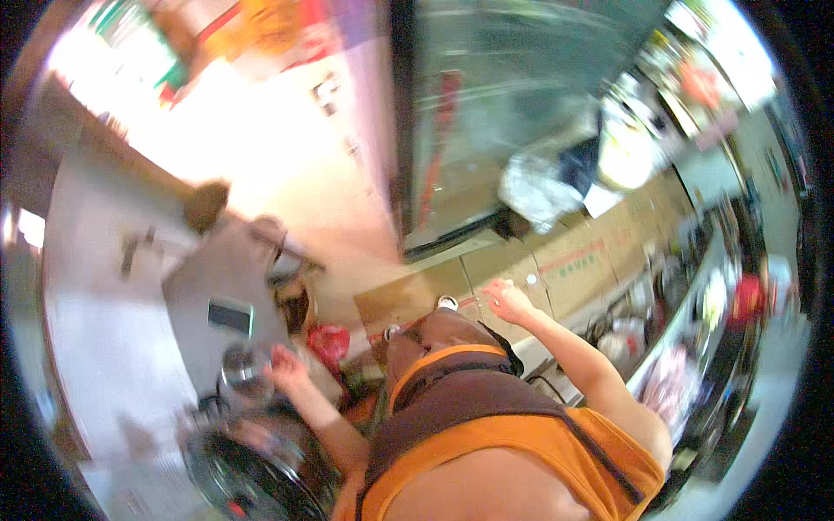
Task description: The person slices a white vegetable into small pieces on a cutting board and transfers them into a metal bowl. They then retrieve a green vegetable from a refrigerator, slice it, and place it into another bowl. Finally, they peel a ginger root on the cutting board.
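Observation:
My left hand (285, 370) is beside a shiny round metal container (244, 372) at the edge of a grey tabletop. Blur hides whether its fingers touch that container. A phone-like dark rectangle with a pale rim (230, 316) lies on the tabletop (202, 280) just beyond. Out to the right, my right hand (508, 301) hangs above flattened cardboard (573, 260) on the floor. Its fingers are loosely bent and slightly apart, with nothing visible in them. I wear a dark apron (469, 400) over an orange top.
A large glass panel (495, 130) with a dark frame stands ahead. Crumpled clear plastic (537, 189) lies at its foot. A red bag (328, 344) sits left of my legs, and a round black object (260, 475) is at lower left. Cluttered shelving (677, 332) runs along the right.

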Tool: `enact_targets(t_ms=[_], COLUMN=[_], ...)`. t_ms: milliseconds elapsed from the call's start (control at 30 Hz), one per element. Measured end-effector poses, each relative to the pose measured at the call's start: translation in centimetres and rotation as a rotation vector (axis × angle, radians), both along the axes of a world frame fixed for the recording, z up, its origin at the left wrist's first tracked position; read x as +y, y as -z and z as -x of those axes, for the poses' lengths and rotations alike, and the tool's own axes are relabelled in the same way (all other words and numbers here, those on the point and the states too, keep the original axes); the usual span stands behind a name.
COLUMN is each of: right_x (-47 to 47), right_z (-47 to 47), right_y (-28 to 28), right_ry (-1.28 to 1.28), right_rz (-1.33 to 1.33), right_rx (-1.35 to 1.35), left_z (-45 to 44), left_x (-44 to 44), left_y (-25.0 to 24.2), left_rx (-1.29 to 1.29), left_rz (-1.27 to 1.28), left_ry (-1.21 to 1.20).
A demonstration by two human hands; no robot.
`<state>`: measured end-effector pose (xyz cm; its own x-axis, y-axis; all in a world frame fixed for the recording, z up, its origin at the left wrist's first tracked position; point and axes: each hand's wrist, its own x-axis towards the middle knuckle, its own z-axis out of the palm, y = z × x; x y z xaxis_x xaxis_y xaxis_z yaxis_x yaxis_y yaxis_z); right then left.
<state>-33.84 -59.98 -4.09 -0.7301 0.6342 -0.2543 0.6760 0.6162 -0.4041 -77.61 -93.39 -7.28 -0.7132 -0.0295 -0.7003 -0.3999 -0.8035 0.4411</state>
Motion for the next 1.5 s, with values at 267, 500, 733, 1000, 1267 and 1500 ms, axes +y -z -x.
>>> enact_targets(t_ms=[267,500,733,1000,1267,1500], right_x=[-11.8,-14.0,-7.1,6.8,16.7,30.6], right_z=[-26.1,-33.8,-40.8,-46.9,-55.0,-58.5], right_y=[18.9,17.4,14.4,11.9,8.2,3.5], right_ry=[0.825,1.191,1.105,1.204,1.353,1.165], right_rz=[0.365,0.767,0.395,0.403,0.313,0.015], right_rx=[-0.423,0.027,0.101,0.315,0.338,0.334], left_z=[-9.4,-32.5,-52.6,-64.4,-63.8,-60.5], left_x=[5.9,22.5,39.4,61.9,87.8,94.8], left_y=[-2.4,-6.7,-11.3,-12.2,-5.3,-0.7], left_rx=[-0.103,-0.331,-0.296,-0.158,-0.211,-0.113], left_rz=[-0.235,-0.003,0.095,-0.115,-0.093,0.157], left_ry=[0.539,1.552,2.156,2.083,1.737,1.709])
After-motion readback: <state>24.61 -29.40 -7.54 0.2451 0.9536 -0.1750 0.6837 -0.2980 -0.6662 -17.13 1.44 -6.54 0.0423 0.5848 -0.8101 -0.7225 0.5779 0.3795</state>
